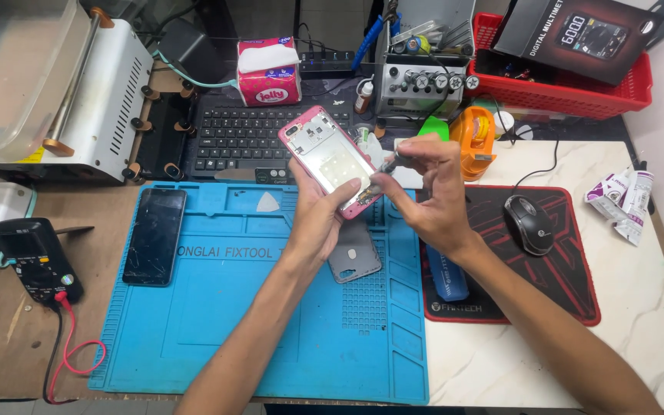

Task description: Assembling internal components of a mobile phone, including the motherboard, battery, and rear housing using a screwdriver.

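- My left hand (318,219) grips the pink-framed phone (330,161), raised over the top edge of the blue repair mat (217,323) and tilted, back side toward me.
- Back cover is already off: bare silver midframe shows, camera cutout at the upper end. A grey cover plate (355,260) lies on the mat just below my left wrist; looks like the removed part, can't confirm.
- My right hand (432,196) is clenched on a slim screwdriver-like tool (390,162), tip at the phone's lower right edge, by my left fingertips. Can't tell whether the tip sits in a screw or a seam.
- A black phone (154,235) lies flat, screen up, at the mat's left edge, well apart from both hands, untouched.
- A white triangular pick (268,202) rests on the mat near the keyboard (251,138), unused.
- A black multimeter (36,261) with a red lead sits off the mat on the left, idle.
- Judgement: early-to-mid teardown. Cover stage done, inner frame in hand; no loose screws or boards visible on the mat, so the internals appear mostly in place.
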